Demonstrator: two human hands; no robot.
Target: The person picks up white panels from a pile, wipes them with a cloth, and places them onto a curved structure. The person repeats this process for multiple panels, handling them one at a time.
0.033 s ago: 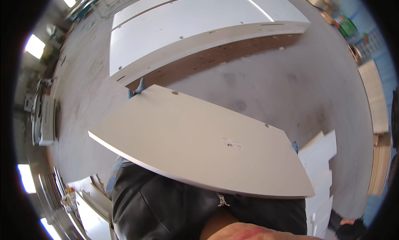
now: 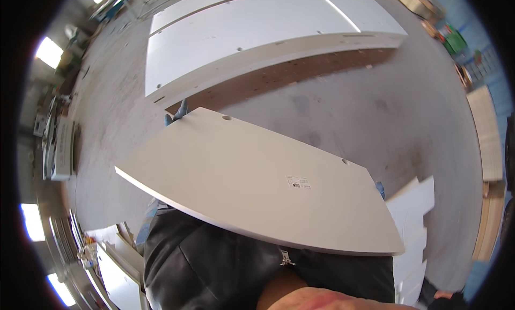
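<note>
A large off-white furniture panel point(image 2: 257, 181) is held flat across the front of my body. It has two round holes near its far edge and a small printed label on its upper face. Blue-gloved, my left hand point(image 2: 177, 113) grips the panel's far left edge, with the fingertips showing above it. At the right end only a bit of my right hand point(image 2: 380, 190), also gloved in blue, shows at the edge. The panel hides the rest of both hands.
Ahead on the grey floor lies a low stack of long white panels point(image 2: 241, 47). More white boards point(image 2: 413, 219) are at my right, and others point(image 2: 115, 267) stand at the lower left. Wooden boards point(image 2: 485, 138) lie along the right side, near a green crate point(image 2: 455, 41).
The stack and the surroundings sit slightly lower and farther right in the picture as my head shifts. The panel stays in both hands, almost in the same place.
</note>
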